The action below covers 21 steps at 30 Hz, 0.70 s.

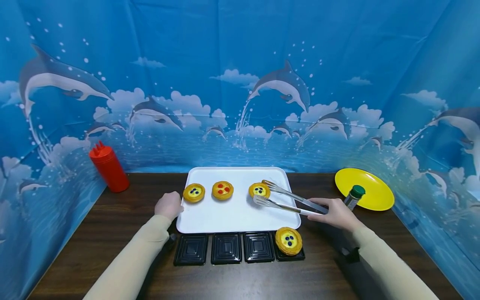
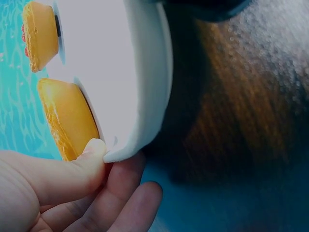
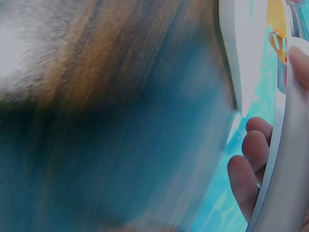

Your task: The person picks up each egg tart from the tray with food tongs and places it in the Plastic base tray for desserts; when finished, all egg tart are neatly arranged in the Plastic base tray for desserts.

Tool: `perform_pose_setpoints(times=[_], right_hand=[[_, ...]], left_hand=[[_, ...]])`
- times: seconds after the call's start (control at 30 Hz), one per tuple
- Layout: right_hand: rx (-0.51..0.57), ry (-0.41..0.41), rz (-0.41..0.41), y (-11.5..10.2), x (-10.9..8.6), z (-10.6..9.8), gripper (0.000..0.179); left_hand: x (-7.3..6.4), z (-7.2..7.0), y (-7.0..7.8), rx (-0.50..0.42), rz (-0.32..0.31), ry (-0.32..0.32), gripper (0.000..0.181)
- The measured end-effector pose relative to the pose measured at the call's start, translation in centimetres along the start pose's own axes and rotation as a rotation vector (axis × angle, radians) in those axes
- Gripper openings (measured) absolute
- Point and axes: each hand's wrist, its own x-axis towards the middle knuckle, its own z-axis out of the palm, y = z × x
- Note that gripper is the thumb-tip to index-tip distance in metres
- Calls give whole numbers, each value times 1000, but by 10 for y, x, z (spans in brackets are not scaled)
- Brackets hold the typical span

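My left hand (image 1: 168, 206) pinches the left rim of the white tray (image 1: 232, 218), thumb on top and fingers beneath in the left wrist view. Metal tongs (image 1: 296, 198) are gripped in my right hand (image 1: 335, 213), their tips spread around an egg tart (image 1: 259, 190) with dark berries on the tray's right part. Farther left on the tray lie a tart with red pieces (image 1: 223, 190) and another dark-berry tart (image 1: 193, 193), the latter close to my left hand. The right wrist view shows my fingers around the tongs' arms (image 3: 277, 140).
Several black square holders (image 1: 226, 248) line up in front of the tray; the rightmost carries a dark-berry tart (image 1: 288, 241). A red squeeze bottle (image 1: 109, 167) stands back left. Back right, a yellow plate (image 1: 375, 196) lies behind a green-capped jar (image 1: 354, 196). A dolphin-print curtain (image 1: 210, 54) hangs behind the table.
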Motion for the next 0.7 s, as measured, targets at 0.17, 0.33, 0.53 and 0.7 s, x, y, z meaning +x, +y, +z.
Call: perform_pose_setpoints(times=[0.17, 0.33, 0.53, 0.7], right_hand=[[-14, 15, -40, 0, -12, -6, 61], [-20, 11, -49, -2, -25, -10, 63], [-14, 19, -70, -6, -38, -8, 60], [11, 12, -110, -9, -49, -7, 59]], left_hand=[[0, -1, 0, -2, 2, 0, 21], [0, 0, 0, -3, 2, 4, 21], [2, 1, 1, -10, -5, 11, 22], [2, 1, 1, -8, -5, 9, 22]])
